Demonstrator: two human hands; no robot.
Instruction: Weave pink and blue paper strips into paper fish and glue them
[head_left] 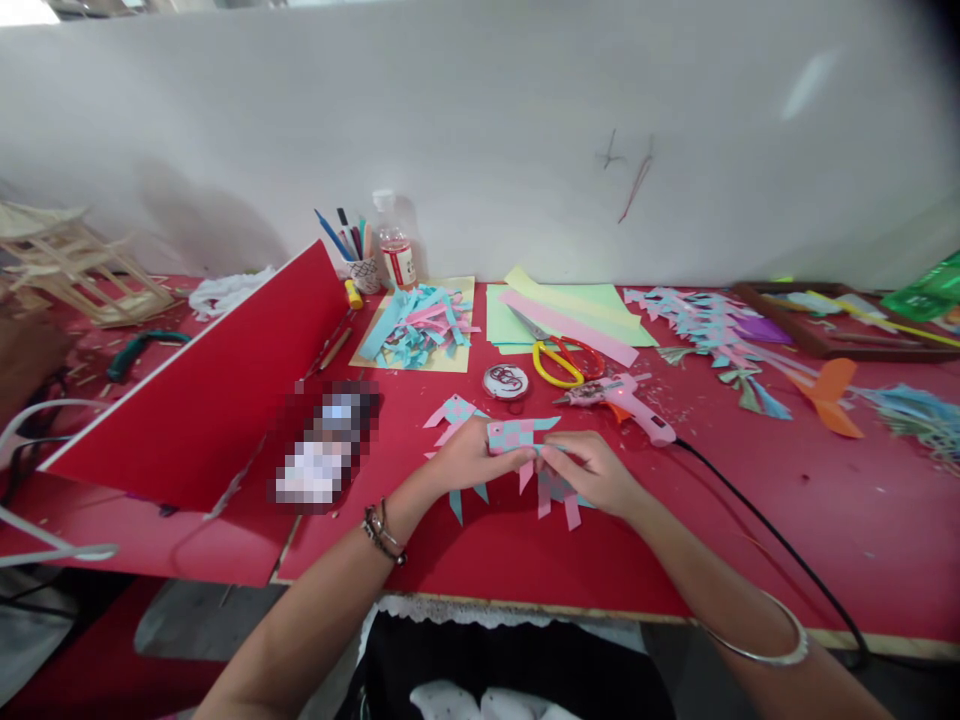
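Note:
A small pink-and-blue checkered woven paper piece (511,434) with loose strip ends is held up between my hands above the red table. My left hand (474,456) pinches its lower left part, thumb along the bottom edge. At its right end, my right hand (589,468) grips the strips with thumb and fingers. A similar woven piece (454,408) lies behind my left hand, partly hidden. Under my right hand, more woven paper with pink and blue ends (555,490) shows. Just beyond are a pink glue gun (626,400), scissors (559,360) with yellow and red handles, and a round white container (505,381).
A sheet of paper carries a heap of cut strips (424,325). Coloured sheets (525,330) lie behind the scissors. A red board (217,400) leans at left, near a blurred-out object (326,450). Tassels (705,325) and a tray (832,335) lie right; the glue gun's cord (772,530) crosses the table.

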